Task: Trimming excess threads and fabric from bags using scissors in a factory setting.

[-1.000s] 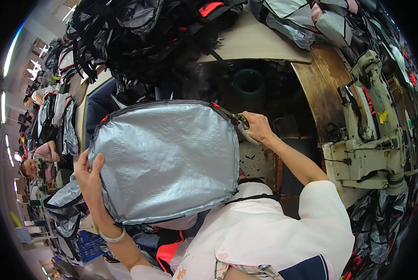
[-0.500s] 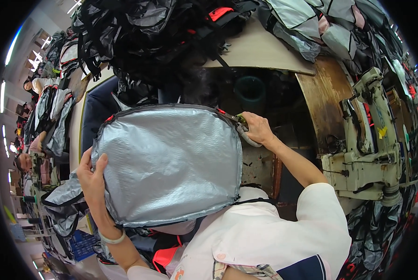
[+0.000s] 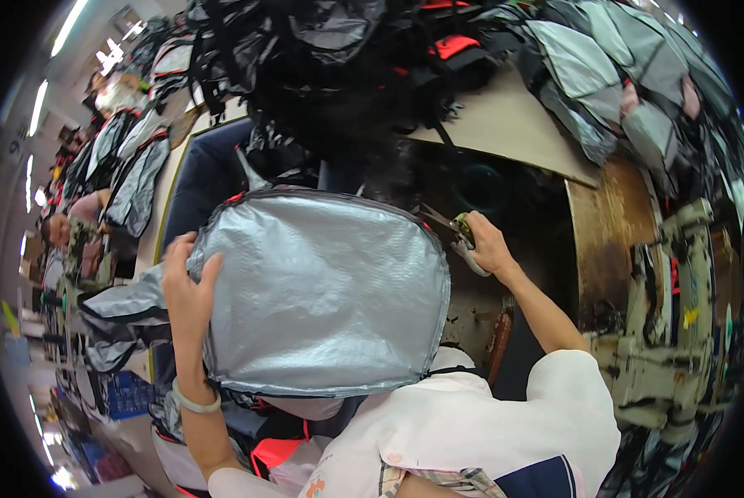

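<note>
A silver-grey padded bag panel [image 3: 322, 290] with a dark zipper edge and red trim lies flat in front of me. My left hand [image 3: 187, 290] grips its left edge, fingers spread over the silver fabric. My right hand [image 3: 478, 242] is at the panel's upper right corner and holds small snips [image 3: 446, 224] with dark blades pointing left at the edge. A pale band sits on my left wrist.
A heap of black bags [image 3: 322, 66] with red patches fills the back. Grey bags [image 3: 604, 75] lie on a board at the upper right. A sewing machine [image 3: 670, 315] stands at the right. More silver panels [image 3: 131, 174] and other people are at the far left.
The view has shifted a little and the panel has turned slightly. Both hands keep their hold at the panel's left edge and upper right corner.
</note>
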The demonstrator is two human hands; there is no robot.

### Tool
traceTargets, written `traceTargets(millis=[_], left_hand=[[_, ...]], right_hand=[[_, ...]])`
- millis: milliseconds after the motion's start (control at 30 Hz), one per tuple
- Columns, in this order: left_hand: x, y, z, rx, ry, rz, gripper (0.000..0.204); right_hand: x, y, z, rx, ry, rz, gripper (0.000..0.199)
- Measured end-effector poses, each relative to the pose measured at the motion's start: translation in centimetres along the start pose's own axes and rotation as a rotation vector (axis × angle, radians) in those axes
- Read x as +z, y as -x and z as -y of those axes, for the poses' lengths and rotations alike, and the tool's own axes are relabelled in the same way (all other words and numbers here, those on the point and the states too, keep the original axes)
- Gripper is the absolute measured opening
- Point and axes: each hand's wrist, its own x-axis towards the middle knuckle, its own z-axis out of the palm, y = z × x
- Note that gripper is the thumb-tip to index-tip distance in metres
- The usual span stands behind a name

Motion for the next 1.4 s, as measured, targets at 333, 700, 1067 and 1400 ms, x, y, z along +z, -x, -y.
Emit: traceTargets(millis=[333, 700, 1067, 1400], left_hand=[[0.6, -0.6, 0.9, -0.368, 0.474, 0.181, 0.028], [1.3, -0.6, 1.8, -0.334, 0.563, 0.138, 0.054], [0.9, -0.2, 1.7, -0.486, 0.663, 0.148, 0.051], [1.0, -0.3, 1.9, -0.509, 0.670, 0.140, 0.053]], right_hand=[[1.8, -12.7, 2.9, -0.418, 0.008, 0.077, 0.043], [3.6, -23.5, 14.3, -0.799, -0.035, 0.045, 0.044], [4.5, -26.9, 17.8, -1.054, -0.043, 0.168, 0.026], [5.8, -27.6, 17.9, -1.106, -0.106, 0.173, 0.023]])
